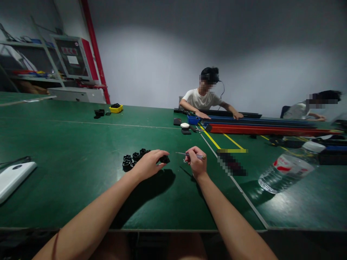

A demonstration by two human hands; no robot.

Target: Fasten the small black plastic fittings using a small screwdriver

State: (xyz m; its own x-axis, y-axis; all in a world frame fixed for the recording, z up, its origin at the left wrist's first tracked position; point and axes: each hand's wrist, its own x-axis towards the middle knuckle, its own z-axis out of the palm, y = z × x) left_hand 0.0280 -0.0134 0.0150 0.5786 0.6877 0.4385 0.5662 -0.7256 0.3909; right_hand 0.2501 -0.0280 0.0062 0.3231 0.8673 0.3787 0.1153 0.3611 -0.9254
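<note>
Within half-closed left hand [148, 164], black part [165, 159]

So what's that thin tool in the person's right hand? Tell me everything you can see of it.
The thin tool is slim and pen-like, perhaps a small screwdriver. A silvery, metal-looking shaft and a purplish handle end poke out either side of the right hand, whose fingers pinch its middle. It is held nearly level above the green table, with the shaft pointing left toward the small black part in the left hand and stopping short of it. Its tip is too small to make out.
</note>
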